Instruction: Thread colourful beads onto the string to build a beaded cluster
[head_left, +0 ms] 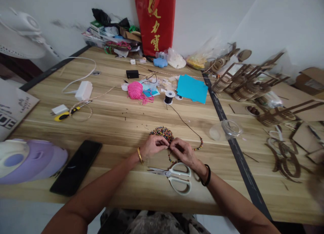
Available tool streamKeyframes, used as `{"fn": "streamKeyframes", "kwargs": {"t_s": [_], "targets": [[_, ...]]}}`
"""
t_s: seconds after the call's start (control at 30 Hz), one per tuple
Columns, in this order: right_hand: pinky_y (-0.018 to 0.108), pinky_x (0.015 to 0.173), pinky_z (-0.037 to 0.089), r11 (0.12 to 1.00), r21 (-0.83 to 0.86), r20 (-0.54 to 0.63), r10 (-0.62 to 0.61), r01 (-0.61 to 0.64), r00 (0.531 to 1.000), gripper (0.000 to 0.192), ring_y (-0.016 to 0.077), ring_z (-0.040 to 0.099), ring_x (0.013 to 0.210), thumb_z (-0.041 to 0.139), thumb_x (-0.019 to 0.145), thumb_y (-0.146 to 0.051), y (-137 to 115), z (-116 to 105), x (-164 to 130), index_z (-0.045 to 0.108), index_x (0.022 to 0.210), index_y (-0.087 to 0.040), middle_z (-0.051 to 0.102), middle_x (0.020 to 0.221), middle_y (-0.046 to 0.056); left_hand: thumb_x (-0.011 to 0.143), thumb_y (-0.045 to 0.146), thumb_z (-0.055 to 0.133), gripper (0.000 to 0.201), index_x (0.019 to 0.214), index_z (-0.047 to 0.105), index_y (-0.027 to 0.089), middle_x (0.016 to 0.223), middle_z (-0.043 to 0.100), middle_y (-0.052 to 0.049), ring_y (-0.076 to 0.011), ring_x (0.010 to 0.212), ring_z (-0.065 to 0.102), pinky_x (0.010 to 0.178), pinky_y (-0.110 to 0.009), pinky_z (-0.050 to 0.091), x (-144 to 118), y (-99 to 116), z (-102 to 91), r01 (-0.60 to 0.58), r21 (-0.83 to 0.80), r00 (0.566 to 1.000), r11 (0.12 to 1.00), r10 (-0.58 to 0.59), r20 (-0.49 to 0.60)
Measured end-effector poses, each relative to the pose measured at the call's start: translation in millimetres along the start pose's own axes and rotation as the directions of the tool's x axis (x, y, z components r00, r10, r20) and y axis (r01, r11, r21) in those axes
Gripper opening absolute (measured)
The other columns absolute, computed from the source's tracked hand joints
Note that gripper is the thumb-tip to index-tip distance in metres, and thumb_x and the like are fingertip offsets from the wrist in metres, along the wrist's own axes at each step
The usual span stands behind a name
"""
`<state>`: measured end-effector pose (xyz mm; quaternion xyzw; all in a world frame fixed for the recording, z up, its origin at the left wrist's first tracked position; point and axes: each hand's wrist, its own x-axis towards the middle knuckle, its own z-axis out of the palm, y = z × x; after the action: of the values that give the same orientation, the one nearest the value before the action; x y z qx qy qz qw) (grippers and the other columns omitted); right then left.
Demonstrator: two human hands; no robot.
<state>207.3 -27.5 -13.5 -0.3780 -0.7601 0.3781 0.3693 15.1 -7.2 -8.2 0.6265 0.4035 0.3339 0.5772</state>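
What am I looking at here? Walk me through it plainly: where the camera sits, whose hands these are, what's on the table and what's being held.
There is no machine here. The one picture comes from a camera worn on a person's head, looking down at their own bare hands over a wooden table. The left hand and right hand meet at the fingertips, pinching a thin cord strung with beads. Just beyond them lies a pile of beads. The cord runs back to a black spool. Scissors lie near the wrists, a black phone to the left, pink yarn and blue paper farther back.
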Motion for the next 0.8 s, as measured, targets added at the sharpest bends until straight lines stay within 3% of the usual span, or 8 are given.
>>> {"fn": "streamKeyframes", "kwargs": {"t_s": [0.8], "targets": [[0.025, 0.062, 0.045, 1.0, -0.009, -0.002, 0.015, -0.015, 1.0, 0.017, 0.0134, 0.055, 0.066, 0.053, 0.09, -0.033, -0.2, 0.4, -0.2, 0.059, 0.084, -0.018, 0.06, 0.074, 0.003, 0.067, 0.017, 0.07, 0.01, 0.073, 0.068, 0.011, 0.07, 0.069, -0.004, -0.012, 0.065, 0.062, 0.066, -0.023, 0.051, -0.3, -0.9, 0.3, -0.011, -0.006, 0.999, 1.0, 0.011, -0.03]]}}
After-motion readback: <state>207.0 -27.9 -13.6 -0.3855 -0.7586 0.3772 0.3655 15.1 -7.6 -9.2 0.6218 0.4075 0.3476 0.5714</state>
